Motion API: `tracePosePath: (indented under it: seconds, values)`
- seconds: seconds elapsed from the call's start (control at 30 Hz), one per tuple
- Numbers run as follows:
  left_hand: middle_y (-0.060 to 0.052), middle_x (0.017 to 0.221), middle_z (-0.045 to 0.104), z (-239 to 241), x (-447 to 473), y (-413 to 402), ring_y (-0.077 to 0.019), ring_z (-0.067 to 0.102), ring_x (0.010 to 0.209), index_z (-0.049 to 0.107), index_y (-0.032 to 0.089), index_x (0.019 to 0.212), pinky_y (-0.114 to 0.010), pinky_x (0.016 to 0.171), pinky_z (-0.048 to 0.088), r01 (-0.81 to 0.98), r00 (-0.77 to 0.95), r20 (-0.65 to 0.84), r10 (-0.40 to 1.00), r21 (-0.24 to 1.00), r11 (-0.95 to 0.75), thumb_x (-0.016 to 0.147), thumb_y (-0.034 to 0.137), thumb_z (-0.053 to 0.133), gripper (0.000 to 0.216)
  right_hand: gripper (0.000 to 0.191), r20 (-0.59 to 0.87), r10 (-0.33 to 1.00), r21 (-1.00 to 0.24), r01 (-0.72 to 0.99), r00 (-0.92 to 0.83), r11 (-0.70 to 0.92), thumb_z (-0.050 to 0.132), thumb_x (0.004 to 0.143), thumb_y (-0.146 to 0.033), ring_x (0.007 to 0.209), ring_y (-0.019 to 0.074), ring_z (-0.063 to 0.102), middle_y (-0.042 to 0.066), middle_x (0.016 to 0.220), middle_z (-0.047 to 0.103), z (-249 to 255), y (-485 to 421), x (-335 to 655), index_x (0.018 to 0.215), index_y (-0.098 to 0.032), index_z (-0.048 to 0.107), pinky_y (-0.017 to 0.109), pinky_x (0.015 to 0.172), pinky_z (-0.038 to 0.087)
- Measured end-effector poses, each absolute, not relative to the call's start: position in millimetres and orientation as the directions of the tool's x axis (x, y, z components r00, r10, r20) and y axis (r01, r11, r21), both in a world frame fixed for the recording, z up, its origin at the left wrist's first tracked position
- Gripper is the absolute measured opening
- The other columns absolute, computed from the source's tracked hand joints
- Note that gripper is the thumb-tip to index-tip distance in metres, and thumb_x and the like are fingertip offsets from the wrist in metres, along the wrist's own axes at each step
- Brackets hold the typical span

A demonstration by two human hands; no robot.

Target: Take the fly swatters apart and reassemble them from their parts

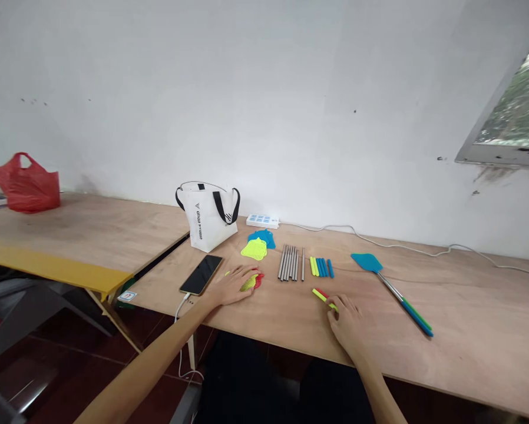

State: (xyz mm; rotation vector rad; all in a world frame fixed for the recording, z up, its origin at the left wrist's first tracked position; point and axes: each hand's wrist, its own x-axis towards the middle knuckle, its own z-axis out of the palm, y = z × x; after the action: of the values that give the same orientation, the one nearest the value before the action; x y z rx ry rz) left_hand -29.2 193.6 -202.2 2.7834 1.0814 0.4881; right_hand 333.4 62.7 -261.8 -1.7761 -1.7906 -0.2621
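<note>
My left hand (234, 284) lies flat on the wooden table (468, 347), its fingers spread over a yellow swatter head (248, 284) with a red one beneath it. My right hand (347, 323) is closed in a pinch on thin yellow and red handle sticks (321, 295) that lie on the table. Between the hands, further back, lies a row of several grey metal rods (289, 262) and a row of yellow and blue handle sticks (321, 267). Loose yellow (254, 249) and blue swatter heads (263, 237) lie behind my left hand.
An assembled blue fly swatter (390, 287) lies to the right. A phone (201, 274) on a cable lies left of my left hand, behind it a white tote bag (208, 215) and a power strip (263, 221). A red plastic bag (26, 184) sits on the neighbouring table.
</note>
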Motion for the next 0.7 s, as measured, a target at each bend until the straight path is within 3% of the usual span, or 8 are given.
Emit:
tracePosePath:
  seconds: [0.2,0.33,0.47,0.7]
  values:
    - [-0.003,0.16,0.041,-200.5,11.2,177.6,-0.0273,0.034,0.149,0.05,0.032,0.145,-0.049,0.128,0.02,0.641,0.688,0.323,0.649,0.147,-0.753,0.092,0.055,0.059,0.058,0.028,0.511,0.849,-0.305,0.952,0.134,0.033,0.044,0.087,-0.012,0.101,0.0202,0.062,0.003,0.11,0.068,-260.4,63.3,333.8,0.104,-0.024,0.062,0.032,0.082,0.037]
    - [-0.007,0.162,0.037,-208.9,67.5,170.6,-0.028,0.034,0.149,0.049,0.027,0.146,-0.049,0.127,0.022,0.64,0.685,0.376,0.624,0.1,-0.762,0.096,0.057,0.052,0.059,0.034,0.503,0.845,-0.288,0.957,0.179,-0.032,0.043,0.088,-0.011,0.102,0.0218,0.062,0.005,0.114,0.068,-258.7,61.9,333.4,0.111,-0.024,0.063,0.034,0.082,0.036]
    - [-0.016,0.149,0.052,-224.8,113.3,178.1,-0.0313,0.043,0.143,0.054,0.017,0.141,-0.054,0.125,0.021,0.659,0.672,0.422,0.609,0.034,-0.751,0.1,0.054,0.046,0.056,0.036,0.512,0.835,-0.257,0.963,0.204,-0.078,0.04,0.09,-0.011,0.102,0.0224,0.063,0.006,0.115,0.069,-258.1,60.4,334.4,0.114,-0.024,0.063,0.035,0.08,0.036]
    - [-0.014,0.135,0.063,-238.3,134.9,191.5,-0.0298,0.048,0.136,0.057,0.017,0.137,-0.057,0.126,0.011,0.65,0.693,0.438,0.572,-0.039,-0.759,0.103,0.051,0.039,0.051,0.035,0.516,0.832,-0.263,0.962,0.203,-0.072,0.041,0.091,-0.012,0.102,0.0232,0.063,0.007,0.113,0.069,-260.8,63.4,336.5,0.114,-0.024,0.063,0.036,0.082,0.035]
